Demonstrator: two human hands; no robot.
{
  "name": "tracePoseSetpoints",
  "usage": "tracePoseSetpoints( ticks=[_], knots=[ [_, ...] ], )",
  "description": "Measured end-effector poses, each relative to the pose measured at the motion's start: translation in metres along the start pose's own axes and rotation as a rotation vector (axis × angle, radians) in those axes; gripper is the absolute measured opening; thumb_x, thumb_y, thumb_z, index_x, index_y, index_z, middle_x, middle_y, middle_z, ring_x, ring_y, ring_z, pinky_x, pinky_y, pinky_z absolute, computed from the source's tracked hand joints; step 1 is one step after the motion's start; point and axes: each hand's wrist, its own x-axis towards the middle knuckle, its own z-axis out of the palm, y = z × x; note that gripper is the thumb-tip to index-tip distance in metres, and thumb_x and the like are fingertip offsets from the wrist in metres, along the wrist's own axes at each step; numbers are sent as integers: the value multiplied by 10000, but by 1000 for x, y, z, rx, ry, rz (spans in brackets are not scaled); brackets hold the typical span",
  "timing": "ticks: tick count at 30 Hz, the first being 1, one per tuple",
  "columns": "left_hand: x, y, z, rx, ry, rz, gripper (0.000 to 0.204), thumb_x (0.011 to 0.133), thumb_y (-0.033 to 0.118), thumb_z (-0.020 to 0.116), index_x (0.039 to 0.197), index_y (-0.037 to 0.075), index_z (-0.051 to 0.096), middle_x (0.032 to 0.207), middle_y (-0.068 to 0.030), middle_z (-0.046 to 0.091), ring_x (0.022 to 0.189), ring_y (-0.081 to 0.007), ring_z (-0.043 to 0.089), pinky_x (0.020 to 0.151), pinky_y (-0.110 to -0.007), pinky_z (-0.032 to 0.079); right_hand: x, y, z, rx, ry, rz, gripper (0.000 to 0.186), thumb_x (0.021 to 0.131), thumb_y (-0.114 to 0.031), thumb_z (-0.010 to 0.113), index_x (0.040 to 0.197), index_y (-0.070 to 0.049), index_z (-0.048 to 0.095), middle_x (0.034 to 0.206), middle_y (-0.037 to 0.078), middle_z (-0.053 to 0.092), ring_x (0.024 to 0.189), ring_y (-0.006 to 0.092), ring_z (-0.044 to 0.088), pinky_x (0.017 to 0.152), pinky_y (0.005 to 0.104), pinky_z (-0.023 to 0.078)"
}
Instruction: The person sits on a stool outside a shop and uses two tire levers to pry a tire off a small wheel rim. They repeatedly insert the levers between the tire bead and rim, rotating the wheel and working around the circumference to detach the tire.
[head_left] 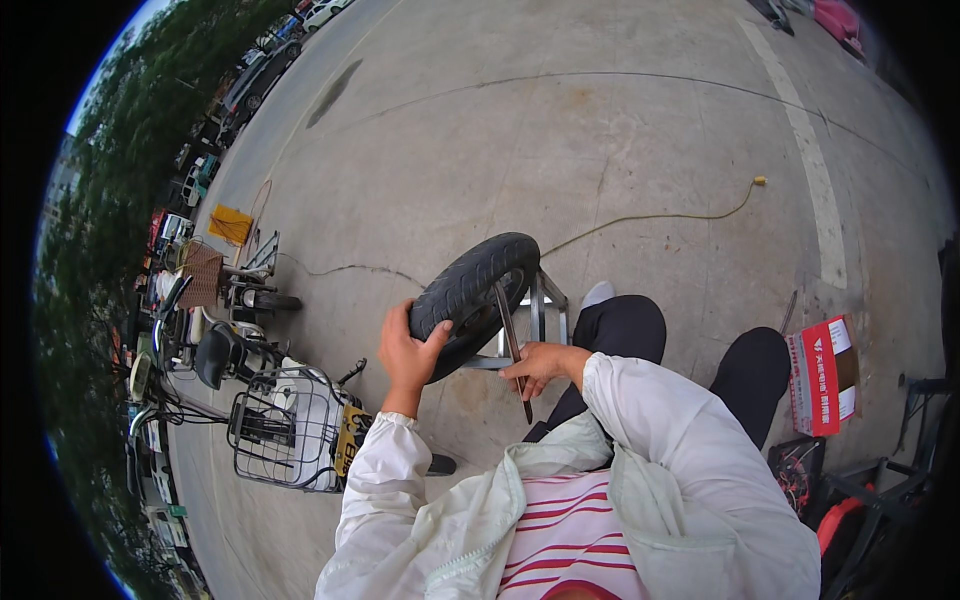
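A black scooter-type tyre (pixel 465 284) stands tilted in front of me, against a grey metal frame (pixel 552 300). My left hand (pixel 406 352) is closed on the tyre's left side, thumb over the tread and sidewall. A long flat metal tyre lever (pixel 508 328) runs from inside the tyre's ring down toward me, its upper end at the near rim. My right hand (pixel 546 367) is wrapped round the lower part of this lever. Whether a wheel rim sits inside the tyre, I cannot tell.
Two-wheelers with a wire basket (pixel 285 428) and a brown basket (pixel 202 274) stand at the left. A yellow hose (pixel 660 217) crosses the concrete ahead. At the right are an open red carton (pixel 820 376) and a dark metal rack (pixel 880 480). My knees flank the work.
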Motion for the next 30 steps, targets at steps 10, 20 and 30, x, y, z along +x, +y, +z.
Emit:
tracePoseSetpoints(
  ticks=[10, 20, 30],
  knots=[
    [0, 7, 2, 6, 4, 58, 587, 670, 425, 795, 1081, 48, 611, 987, -128, 632, 937, -328, 614, 789, -408, 488, 3, -7, -16, -60, 487, -273, 418, 931, -385, 602, 840, 21, 573, 714, 105, 622, 573, 204, 677, 437, 287, 505],
    [-5, 14, 0, 29, 11, 38, 577, 663, 419, 801, 1067, 50, 617, 975, -121, 635, 932, -331, 611, 790, -410, 490, 3, -11, -10, 209, 116, -114, 378, 977, -306, 519, 872, 56, 544, 798, 194, 648, 703, 301, 709, 550, 356, 569],
    [13, -15, 10, -80, -1, -45, 605, 724, 438, 775, 1148, 41, 604, 1058, -142, 644, 980, -325, 624, 839, -393, 491, 11, 12, 0, -539, 64, 28, 368, 945, -233, 470, 897, 112, 587, 850, 207, 664, 713, 319, 718, 550, 375, 581]
  ],
)
